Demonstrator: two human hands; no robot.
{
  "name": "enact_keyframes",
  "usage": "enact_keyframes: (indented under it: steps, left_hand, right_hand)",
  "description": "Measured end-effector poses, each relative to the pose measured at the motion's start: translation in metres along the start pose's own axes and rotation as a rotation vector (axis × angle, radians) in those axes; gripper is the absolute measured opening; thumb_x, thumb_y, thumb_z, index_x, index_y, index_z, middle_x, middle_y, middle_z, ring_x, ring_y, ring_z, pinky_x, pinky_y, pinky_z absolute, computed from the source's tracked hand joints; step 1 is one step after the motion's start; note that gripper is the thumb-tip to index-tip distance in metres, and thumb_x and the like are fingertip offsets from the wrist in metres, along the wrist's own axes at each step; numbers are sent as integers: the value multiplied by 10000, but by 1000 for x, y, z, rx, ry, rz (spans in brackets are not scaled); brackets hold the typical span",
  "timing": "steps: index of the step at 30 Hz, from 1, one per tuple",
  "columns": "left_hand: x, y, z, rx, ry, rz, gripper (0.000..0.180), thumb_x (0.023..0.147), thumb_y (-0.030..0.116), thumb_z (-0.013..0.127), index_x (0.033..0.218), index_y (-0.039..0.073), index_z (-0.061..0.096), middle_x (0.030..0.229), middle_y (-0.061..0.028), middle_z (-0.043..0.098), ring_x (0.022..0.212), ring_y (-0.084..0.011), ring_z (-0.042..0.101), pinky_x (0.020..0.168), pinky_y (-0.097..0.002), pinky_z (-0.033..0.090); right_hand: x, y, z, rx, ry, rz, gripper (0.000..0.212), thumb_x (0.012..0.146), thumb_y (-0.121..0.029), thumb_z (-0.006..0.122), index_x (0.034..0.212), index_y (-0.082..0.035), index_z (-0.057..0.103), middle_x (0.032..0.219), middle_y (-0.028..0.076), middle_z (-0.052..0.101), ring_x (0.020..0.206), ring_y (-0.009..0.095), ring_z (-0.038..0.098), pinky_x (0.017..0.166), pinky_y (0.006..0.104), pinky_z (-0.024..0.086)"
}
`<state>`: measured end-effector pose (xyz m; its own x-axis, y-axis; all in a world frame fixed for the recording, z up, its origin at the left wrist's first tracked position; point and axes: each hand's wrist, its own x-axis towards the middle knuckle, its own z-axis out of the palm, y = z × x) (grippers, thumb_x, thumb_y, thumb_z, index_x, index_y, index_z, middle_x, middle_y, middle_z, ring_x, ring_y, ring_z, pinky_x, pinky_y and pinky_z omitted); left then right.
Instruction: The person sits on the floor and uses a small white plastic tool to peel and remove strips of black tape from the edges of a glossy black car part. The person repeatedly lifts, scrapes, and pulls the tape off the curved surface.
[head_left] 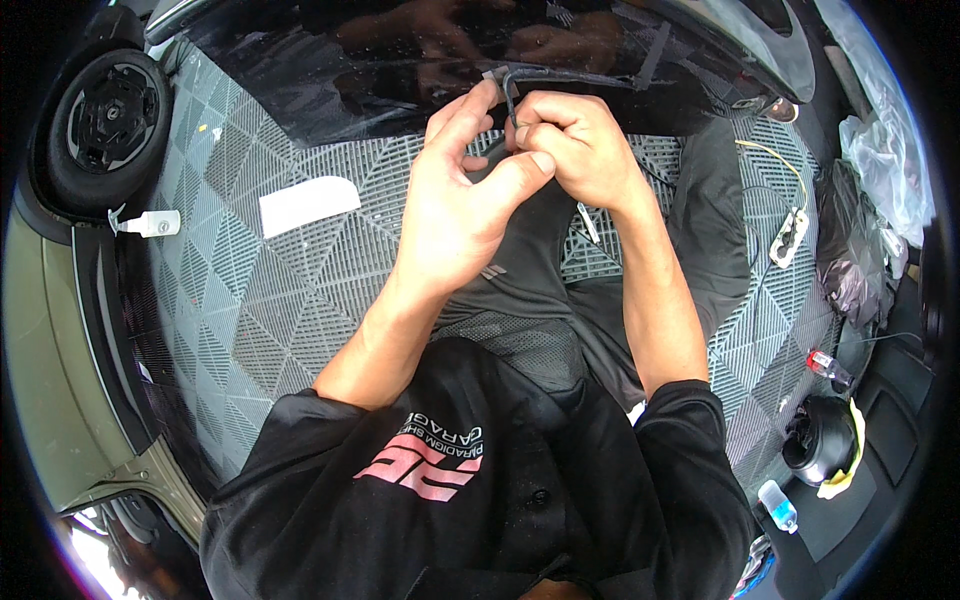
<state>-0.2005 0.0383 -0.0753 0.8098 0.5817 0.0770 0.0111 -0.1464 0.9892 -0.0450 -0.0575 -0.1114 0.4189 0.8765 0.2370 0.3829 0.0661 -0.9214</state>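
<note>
A glossy black car panel (385, 75) lies before me, dotted with small specks and reflecting my hands. Along its near side runs a thin black rubber-like strip (580, 73), whose bent end comes down to my right hand (572, 140). The thumb and curled fingers of that hand pinch this end. Beside it, my left hand (458, 185) has its fingers stretched toward the panel's edge and its thumb spread toward my right hand. Its fingertips are close to the bend of the strip; whether they touch it I cannot tell.
On the grey grated floor (290, 290) lie a white rounded sheet (310, 205), a spray bottle (150, 223) and a slim white tool (588, 224). A wheel (108, 130) stands at left. Right are a power strip (789, 238), plastic bags (885, 180) and a bottle with blue liquid (778, 507).
</note>
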Motion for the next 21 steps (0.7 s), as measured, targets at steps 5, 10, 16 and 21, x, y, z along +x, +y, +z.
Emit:
enact_keyframes:
  steps: [5, 10, 16, 21]
  left_hand:
    - [1, 6, 1, 26, -26, 12, 951, 805, 388, 808, 1476, -158, 413, 1496, -251, 414, 1325, -324, 511, 1076, -424, 442]
    - [4, 11, 0, 70, -64, 8, 986, 803, 386, 818, 1480, -181, 381, 1500, -249, 371, 1315, -320, 503, 1074, -416, 458]
    - [4, 11, -1, 56, -68, -9, 993, 787, 400, 825, 1483, -166, 400, 1490, -237, 383, 1288, -308, 515, 1008, -376, 497]
    - [7, 10, -4, 69, -88, -26, 1002, 766, 426, 834, 1480, -148, 428, 1483, -226, 406, 1225, -277, 535, 912, -343, 508]
  right_hand:
    - [3, 2, 4, 12, 27, -44, 173, 830, -155, 606, 765, 3, 627, 648, 115, 586, 579, 167, 537, 562, 350, 449]
    - [5, 3, 4, -24, 20, -66, 193, 826, -172, 601, 742, 1, 602, 642, 120, 572, 567, 202, 530, 557, 366, 444]
    - [6, 4, 4, -24, 6, -78, 209, 833, -188, 603, 731, -6, 596, 644, 136, 572, 559, 230, 539, 552, 380, 441]
    - [7, 2, 1, -63, -10, -54, 214, 836, -194, 602, 726, -11, 590, 640, 137, 570, 556, 233, 539, 547, 384, 439]
